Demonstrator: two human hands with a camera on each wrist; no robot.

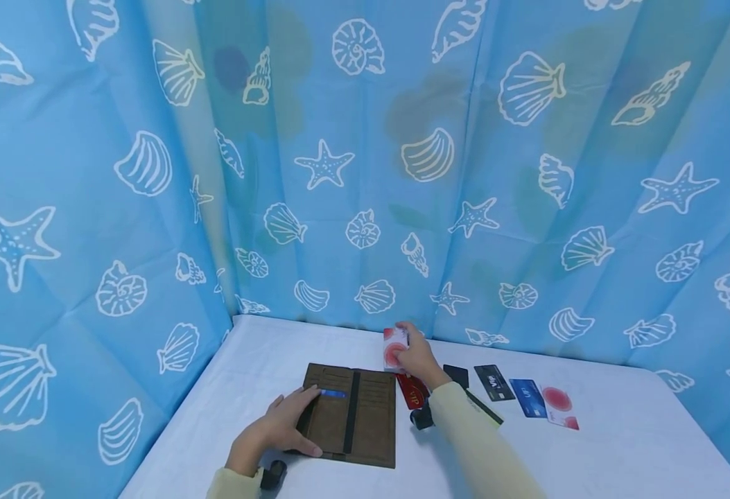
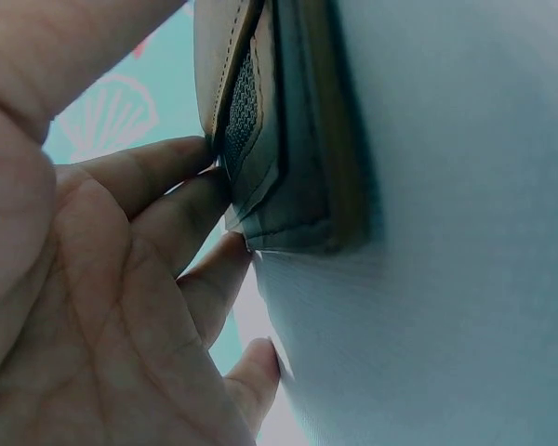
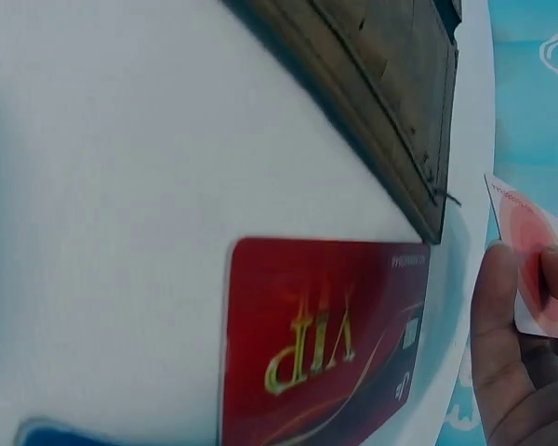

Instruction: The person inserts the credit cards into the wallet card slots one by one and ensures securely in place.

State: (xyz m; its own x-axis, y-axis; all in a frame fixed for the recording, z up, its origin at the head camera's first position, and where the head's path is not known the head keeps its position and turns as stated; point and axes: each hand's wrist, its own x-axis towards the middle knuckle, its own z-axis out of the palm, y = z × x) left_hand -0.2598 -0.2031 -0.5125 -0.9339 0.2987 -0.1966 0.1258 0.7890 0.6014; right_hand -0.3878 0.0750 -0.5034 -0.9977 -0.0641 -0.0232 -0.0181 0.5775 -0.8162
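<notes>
A brown wallet lies spread out on the white table, with a dark band down its middle. One blue card shows in a slot of its left half. My left hand rests at the wallet's left side. In the left wrist view its fairly straight fingertips touch the wallet's edge. Beyond the wallet's far right corner, my right hand pinches a white card with red circles between thumb and fingers, raised off the table. Below that hand lies a red VIP card, right beside the wallet.
Right of the wallet lie a black card, a black VIP card, a blue card and another white card with a red circle. A green-edged card is partly hidden by the right forearm. A blue shell-patterned curtain borders the table.
</notes>
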